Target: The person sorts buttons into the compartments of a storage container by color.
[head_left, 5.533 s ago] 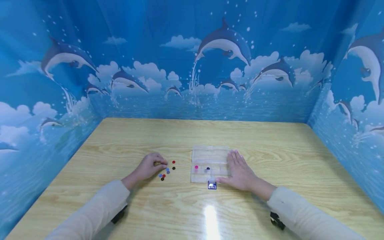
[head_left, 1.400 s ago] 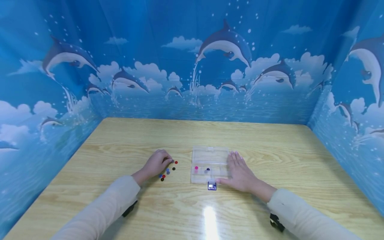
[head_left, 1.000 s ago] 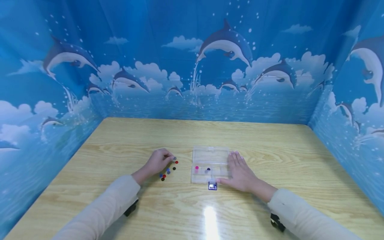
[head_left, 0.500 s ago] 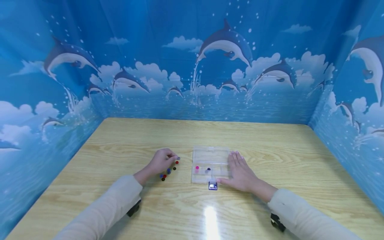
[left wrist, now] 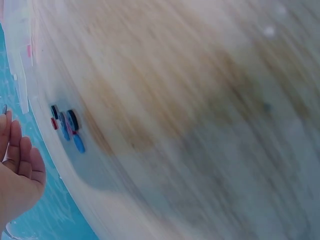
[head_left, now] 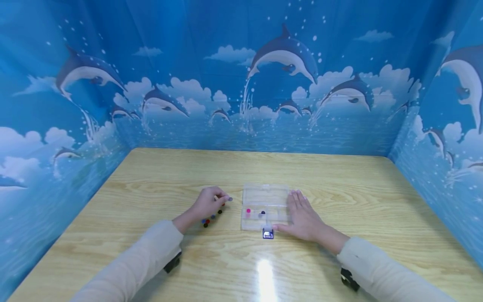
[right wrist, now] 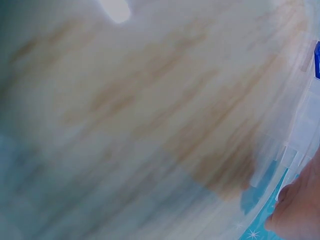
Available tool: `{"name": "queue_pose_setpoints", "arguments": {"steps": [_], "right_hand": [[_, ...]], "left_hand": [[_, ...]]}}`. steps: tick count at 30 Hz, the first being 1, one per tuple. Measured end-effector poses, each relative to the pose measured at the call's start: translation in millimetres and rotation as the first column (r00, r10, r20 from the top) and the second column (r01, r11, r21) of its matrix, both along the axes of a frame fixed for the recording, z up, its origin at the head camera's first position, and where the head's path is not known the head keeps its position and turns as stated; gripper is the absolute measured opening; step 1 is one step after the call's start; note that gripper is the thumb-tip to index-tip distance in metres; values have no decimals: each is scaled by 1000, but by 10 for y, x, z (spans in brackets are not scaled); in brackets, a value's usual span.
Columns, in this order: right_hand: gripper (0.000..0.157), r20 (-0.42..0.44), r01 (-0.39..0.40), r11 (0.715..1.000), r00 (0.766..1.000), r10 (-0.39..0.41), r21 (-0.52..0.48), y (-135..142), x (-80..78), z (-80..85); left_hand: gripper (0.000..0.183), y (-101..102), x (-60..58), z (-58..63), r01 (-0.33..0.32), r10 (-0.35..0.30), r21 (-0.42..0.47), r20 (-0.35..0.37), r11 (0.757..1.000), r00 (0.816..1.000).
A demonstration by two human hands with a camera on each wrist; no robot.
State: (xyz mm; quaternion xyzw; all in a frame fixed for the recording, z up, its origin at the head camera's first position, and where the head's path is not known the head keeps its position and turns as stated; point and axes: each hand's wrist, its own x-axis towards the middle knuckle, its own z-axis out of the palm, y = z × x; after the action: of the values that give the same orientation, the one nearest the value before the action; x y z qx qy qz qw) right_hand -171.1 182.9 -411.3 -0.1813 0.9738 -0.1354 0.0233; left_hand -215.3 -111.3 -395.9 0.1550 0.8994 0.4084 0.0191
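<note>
Between thumb and fingers my left hand (head_left: 209, 202) pinches a small greyish disc (head_left: 230, 199), held just left of a clear plastic box (head_left: 265, 193) with its lid laid back. My right hand (head_left: 305, 218) lies with extended fingers along the box's right side, its thumb near the front edge. Inside the box's compartments are a pink disc (head_left: 248, 210) and a dark disc (head_left: 263, 212). Under and in front of my left hand lie several loose discs, among them a black disc (head_left: 220, 212), a red disc (head_left: 207, 221) and, in the left wrist view, a blue disc (left wrist: 79, 142).
A small blue-and-white label piece (head_left: 268, 233) sits at the box's front edge. The wooden table (head_left: 320, 176) meets a blue dolphin-printed curtain (head_left: 188, 126) at the back and sides. Light glares on the tabletop in front of the box.
My left hand has taken up the greyish disc and moved right toward the box, now partly covering the red disc at the back. The right hand stays on the box.
</note>
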Motion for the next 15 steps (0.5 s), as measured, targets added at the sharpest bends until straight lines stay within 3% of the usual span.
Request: {"name": "queue_pose_setpoints", "arguments": {"steps": [8,15], "right_hand": [[106,-1,1,1000,1000,-1,1,-4,2,10],[105,4,3,1000,1000,-3,-5,-3,3,10]], "left_hand": [[12,70,8,12,43,-43,16,-19,999,999],[12,166,19,17,39,-39,33,-18,999,999]]}}
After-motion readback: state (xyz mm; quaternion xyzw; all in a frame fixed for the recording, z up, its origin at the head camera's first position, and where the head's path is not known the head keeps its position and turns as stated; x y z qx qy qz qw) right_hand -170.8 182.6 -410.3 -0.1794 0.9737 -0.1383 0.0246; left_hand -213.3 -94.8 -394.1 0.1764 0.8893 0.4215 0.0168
